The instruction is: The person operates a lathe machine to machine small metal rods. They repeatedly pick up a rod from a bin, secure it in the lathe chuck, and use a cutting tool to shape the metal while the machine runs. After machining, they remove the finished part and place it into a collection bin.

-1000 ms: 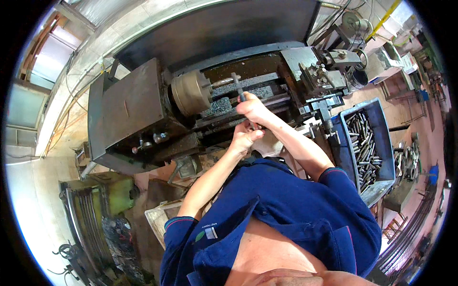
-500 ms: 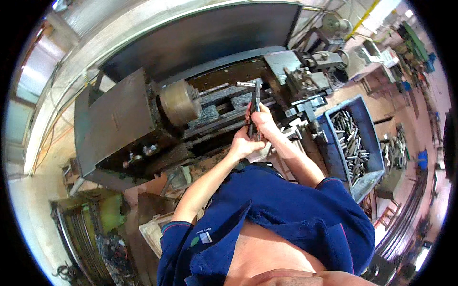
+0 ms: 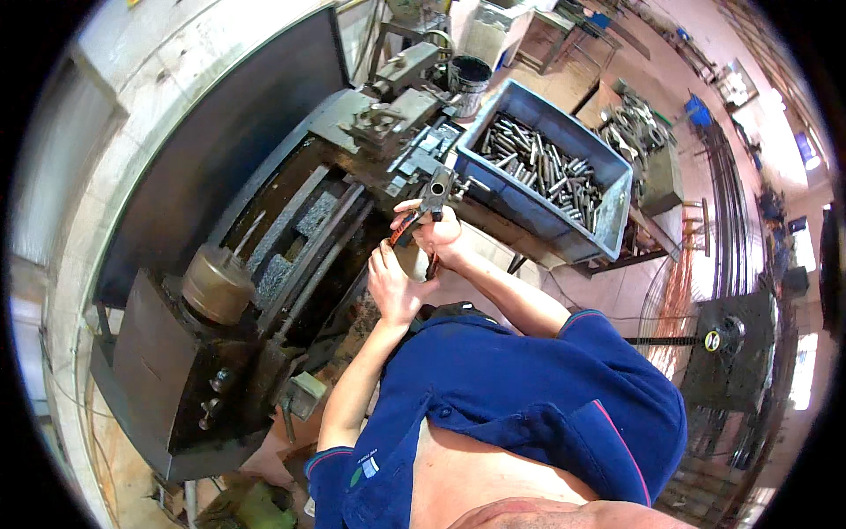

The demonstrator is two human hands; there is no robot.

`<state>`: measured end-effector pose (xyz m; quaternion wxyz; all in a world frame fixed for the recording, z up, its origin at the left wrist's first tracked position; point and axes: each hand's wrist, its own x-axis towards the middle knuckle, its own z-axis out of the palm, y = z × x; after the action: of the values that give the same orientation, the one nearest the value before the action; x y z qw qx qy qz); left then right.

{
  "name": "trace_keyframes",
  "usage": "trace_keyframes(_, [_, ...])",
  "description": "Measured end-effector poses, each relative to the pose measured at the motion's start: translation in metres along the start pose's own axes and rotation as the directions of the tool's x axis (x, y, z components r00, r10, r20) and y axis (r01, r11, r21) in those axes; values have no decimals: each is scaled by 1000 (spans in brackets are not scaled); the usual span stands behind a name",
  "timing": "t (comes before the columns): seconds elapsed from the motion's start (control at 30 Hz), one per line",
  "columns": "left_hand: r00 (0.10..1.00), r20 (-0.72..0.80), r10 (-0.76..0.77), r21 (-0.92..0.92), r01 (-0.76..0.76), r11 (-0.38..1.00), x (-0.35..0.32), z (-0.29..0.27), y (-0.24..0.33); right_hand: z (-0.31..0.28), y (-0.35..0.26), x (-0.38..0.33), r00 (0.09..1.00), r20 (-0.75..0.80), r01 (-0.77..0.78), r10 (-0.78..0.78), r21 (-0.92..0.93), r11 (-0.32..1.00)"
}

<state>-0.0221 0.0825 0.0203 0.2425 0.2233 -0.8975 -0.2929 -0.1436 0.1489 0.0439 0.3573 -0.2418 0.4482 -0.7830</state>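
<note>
Turning from the chuck (image 3: 218,286), I now have the tube (image 3: 438,182) nearer the bin (image 3: 536,214), ahead of my hands. My left hand (image 3: 395,287) and right hand (image 3: 440,234) both grasp the pliers (image 3: 432,212) holding it.

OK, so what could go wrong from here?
The dark tool might slip if the bare right hand loosens its grip, even with the left hand near its lower end. Also, loose metal pieces lie heaped in the blue crate; a bare hand reaching in could get nicked or pinched.
</note>
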Motion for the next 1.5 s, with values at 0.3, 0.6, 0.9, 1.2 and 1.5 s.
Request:
trace_keyframes(0.3, [923, 382, -37, -20, 48, 999, 14, 40, 66, -85, -25, -38, 955, -247, -125, 164, 166, 978])
trace_keyframes(0.6, [932, 307, -190, -244, 270, 931, -12, 45, 51, -212, -117, -29, 935, -280, 44, 217, 700, 712])
trace_keyframes(0.9, [794, 26, -607, -92, 607, 790, -151, 14, 0, -187, -48, -51, 871, 328, -490, 366, 527, 695])
trace_keyframes(1.2, [114, -450, -886, -548, 748, 374, -400, -63, 1, -60, 23, -86, 554, 466, -822, 689, 176, 542])
trace_keyframes(1.5, [-149, -253, -956, -194, 976, -101, -568, -8, -32, 16, 60, -115, 405, 377, -884, 833, -70, 462])
